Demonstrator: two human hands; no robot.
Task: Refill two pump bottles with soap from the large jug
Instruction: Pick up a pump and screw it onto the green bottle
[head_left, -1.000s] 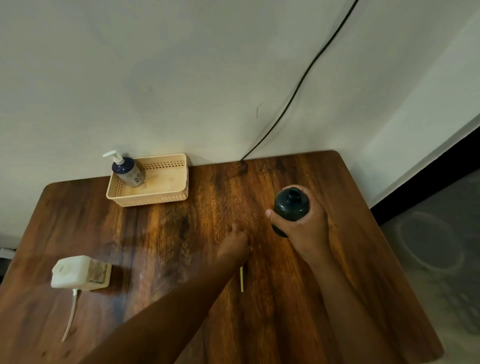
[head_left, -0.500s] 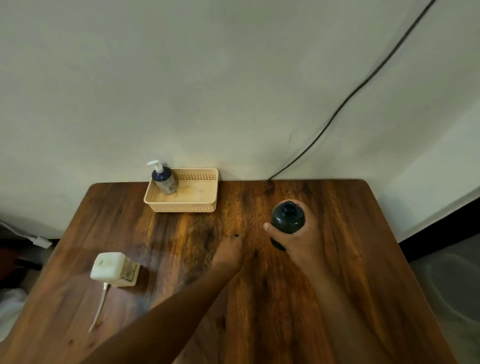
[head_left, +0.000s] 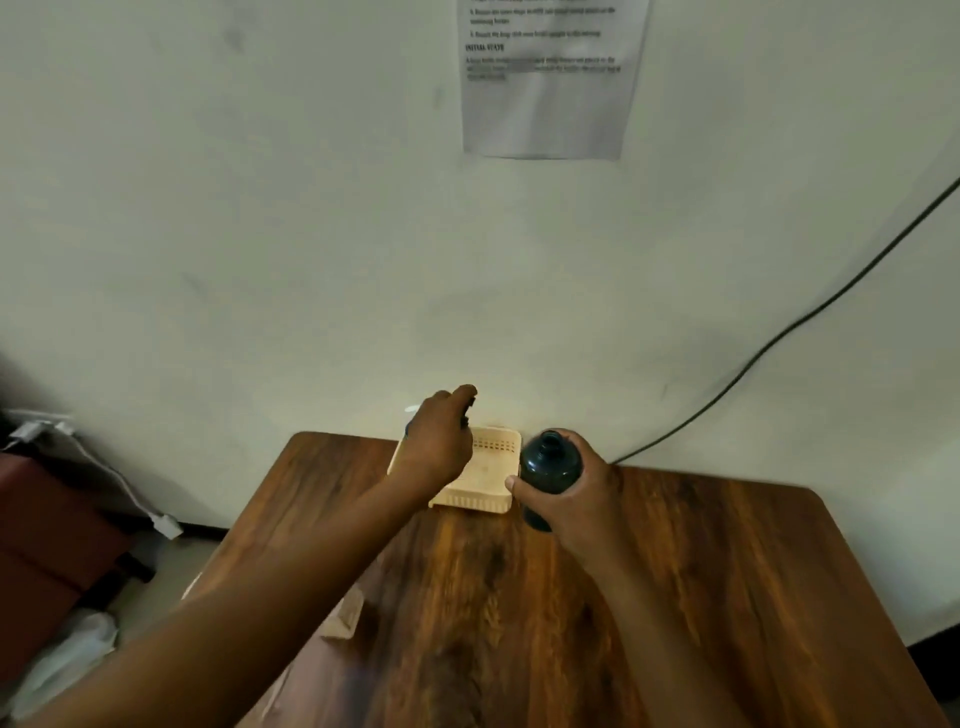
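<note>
Fingers of my right hand (head_left: 571, 493) wrapped around a dark bottle (head_left: 548, 462), thumb across its front, held upright with its open neck showing, no pump on it; its base is at or just above the wooden table (head_left: 701, 597), and I cannot tell whether it touches. Bottle sits just right of a cream perforated basket (head_left: 491, 470) standing at the table's far edge against the wall (head_left: 260, 234). My left hand (head_left: 441, 441) reaches out over the basket's left end, fingers curled loosely downward, with something small and dark at the fingertips (head_left: 467, 397); whether I am pinching it I cannot tell. A sliver of white and blue shows behind that hand, likely the second pump bottle (head_left: 411, 415), mostly hidden. Printed sheet (head_left: 545, 88) hangs on the wall above, text blurred. Black cable (head_left: 779, 338) runs down the wall toward the table's back edge. White charger cord (head_left: 130, 493) trails at left, off the table. Whole view somewhat motion-blurred.
</note>
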